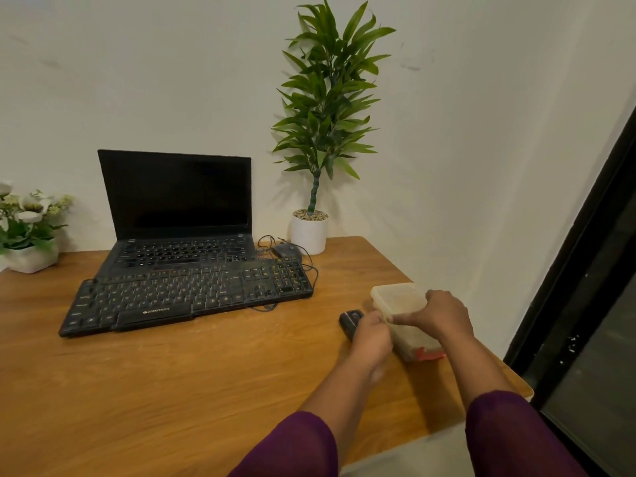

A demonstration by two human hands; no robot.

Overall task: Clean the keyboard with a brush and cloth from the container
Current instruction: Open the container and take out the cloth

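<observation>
At the keyboard's (186, 294) 4 o'clock, left hand (371, 333) curls its fingers against the box (411, 340); right hand (444, 315) grips the lid (395, 299).

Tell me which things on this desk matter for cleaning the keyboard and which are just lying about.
For the job: keyboard, container, left hand and right hand gripping it.
Just lying about: laptop, mouse, small black device, tall potted plant, flower pot.
</observation>
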